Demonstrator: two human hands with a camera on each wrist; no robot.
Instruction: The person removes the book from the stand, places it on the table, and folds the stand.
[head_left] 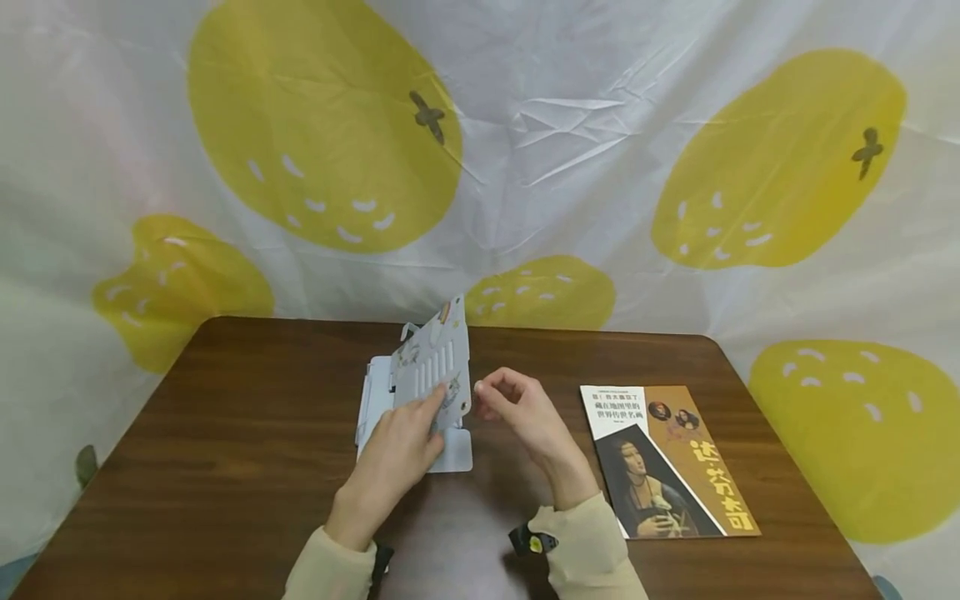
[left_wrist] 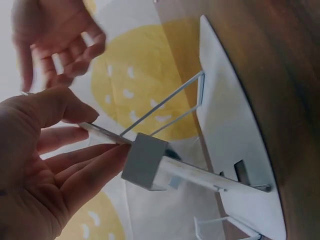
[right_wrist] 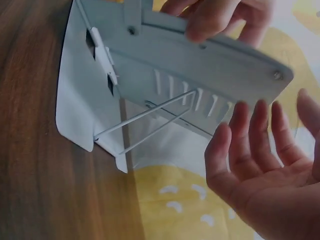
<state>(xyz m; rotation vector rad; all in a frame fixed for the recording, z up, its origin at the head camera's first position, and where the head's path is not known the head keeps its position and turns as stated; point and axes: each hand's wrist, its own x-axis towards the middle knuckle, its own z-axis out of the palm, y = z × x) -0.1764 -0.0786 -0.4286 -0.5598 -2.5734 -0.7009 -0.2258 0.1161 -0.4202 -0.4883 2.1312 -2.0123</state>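
A white metal book stand stands on the table, its slotted panel tilted up from the base plate. My left hand grips the panel's near edge, thumb on one face and fingers on the other, as the left wrist view shows. Wire support legs link the panel and base. Just right of the panel, my right hand is held in the air with loosely bent fingers. It holds nothing, and a small gap appears to separate it from the panel.
A book with a painted portrait cover lies flat on the right of the brown wooden table. Behind the table hangs a white curtain printed with yellow fruit.
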